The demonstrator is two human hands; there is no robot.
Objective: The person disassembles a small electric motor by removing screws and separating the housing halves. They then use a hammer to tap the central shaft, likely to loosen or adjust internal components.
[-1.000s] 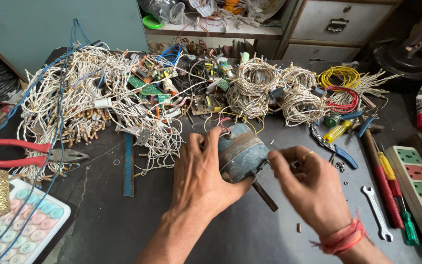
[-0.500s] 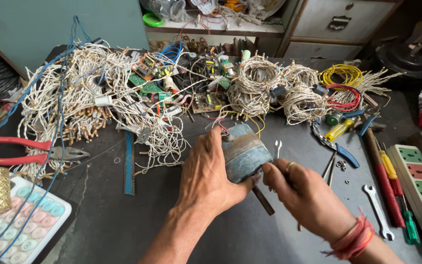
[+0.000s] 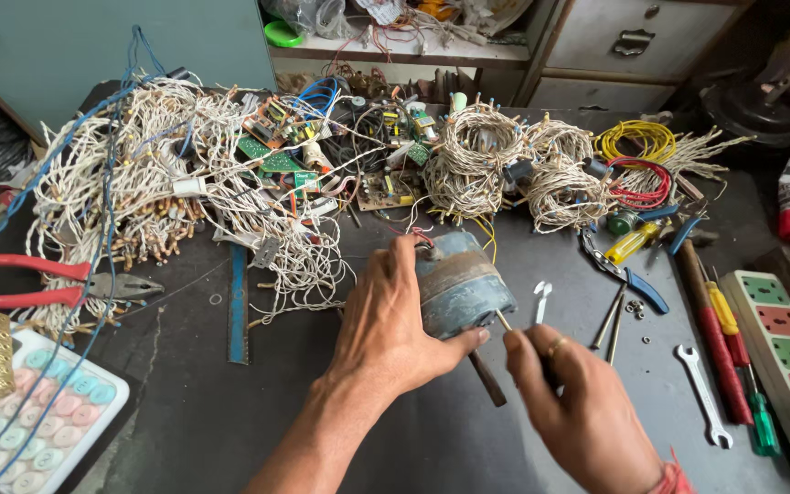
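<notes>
Left hand (image 3: pixel 386 329) clamps the blue-grey motor (image 3: pixel 464 285) at table (image 3: pixel 194 430) centre, steadying it. Right hand (image 3: pixel 578 412), at its 5 o'clock, pinches a thin tool (image 3: pixel 503 320) against the housing.

Red-handled pliers (image 3: pixel 38 284), calculator (image 3: pixel 43 425), tangled white wires (image 3: pixel 139 174), spanner (image 3: pixel 704 393), yellow wire coil (image 3: pixel 637 142)

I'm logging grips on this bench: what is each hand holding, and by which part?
Left hand clasps the grey-blue round metal motor around its side. Right hand pinches a thin pale rod at its lower end.
</notes>
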